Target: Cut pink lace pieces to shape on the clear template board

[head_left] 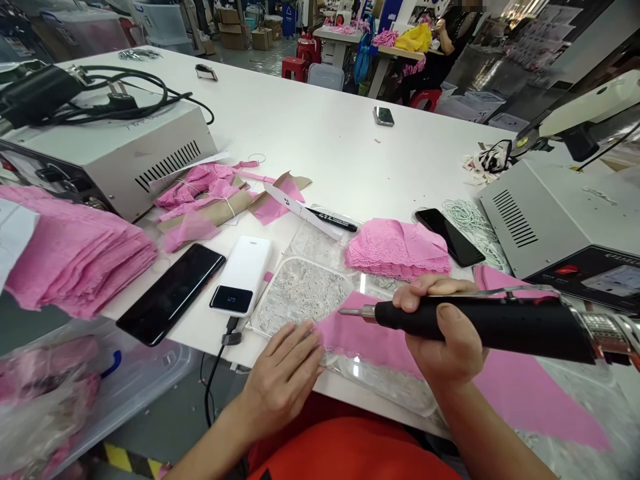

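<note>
White counter (320, 153): left hand (285, 377) flat, fingers together at pink fabric (370, 340); right hand (450, 343) grips black handpiece (520, 327); power bank (245, 267) lettering illegible.

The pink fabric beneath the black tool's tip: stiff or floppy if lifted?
The pink fabric would probably droop, lying thin and flat. It looks light, with little visible thickness. Pushed, it might bunch against the left hand.

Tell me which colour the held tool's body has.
The tool's body is black, best seen in the head view.
</note>
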`<state>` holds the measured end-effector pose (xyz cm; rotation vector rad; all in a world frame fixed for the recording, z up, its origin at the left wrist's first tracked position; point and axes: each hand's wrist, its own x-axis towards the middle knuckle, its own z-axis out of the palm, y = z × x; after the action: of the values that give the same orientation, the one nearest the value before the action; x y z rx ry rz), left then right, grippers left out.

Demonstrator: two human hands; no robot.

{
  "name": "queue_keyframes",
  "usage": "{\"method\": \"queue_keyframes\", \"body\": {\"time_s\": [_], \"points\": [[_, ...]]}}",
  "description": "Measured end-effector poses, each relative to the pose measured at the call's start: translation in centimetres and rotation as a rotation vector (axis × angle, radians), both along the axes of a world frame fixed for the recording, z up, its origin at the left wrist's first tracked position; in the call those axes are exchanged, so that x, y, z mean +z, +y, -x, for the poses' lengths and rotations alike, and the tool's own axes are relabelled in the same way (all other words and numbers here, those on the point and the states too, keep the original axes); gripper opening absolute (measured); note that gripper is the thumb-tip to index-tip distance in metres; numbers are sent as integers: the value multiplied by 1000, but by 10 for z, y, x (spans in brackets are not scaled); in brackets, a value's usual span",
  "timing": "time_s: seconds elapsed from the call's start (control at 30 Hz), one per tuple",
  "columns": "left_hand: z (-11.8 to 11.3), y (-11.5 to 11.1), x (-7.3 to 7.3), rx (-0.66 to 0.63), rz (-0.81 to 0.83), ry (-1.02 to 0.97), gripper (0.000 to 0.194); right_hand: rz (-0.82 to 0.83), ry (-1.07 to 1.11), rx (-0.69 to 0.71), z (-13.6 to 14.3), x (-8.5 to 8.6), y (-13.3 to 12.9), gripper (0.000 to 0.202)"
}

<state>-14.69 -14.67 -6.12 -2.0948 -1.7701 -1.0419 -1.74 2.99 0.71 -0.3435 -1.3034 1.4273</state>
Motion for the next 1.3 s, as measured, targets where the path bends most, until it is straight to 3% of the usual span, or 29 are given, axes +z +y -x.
{"method": "queue_keyframes", "body": {"time_s": [0.43, 1.3], "points": [[0, -3, -1, 21, -29, -21, 26, 16, -61, -47, -1, 1, -7, 5], [2, -5, -2, 28, -43, -22, 24, 12, -73, 72, 5, 1, -21, 8]]}}
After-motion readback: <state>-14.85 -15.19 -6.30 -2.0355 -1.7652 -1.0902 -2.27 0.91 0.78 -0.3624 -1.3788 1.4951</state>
